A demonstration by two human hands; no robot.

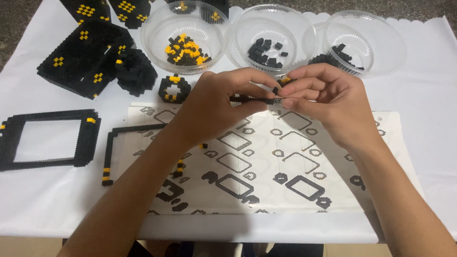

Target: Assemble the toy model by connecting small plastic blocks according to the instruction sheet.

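Centre frame, above the instruction sheet (266,162): our left hand (214,107) and right hand (328,102) both pinch a thin black brick strip (252,99). Light, likely snaps if bent; grip near ends.

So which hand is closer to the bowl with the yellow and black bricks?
Left. The left hand sits just below the bowl of yellow and black bricks; the right hand is farther off, below the other two bowls.
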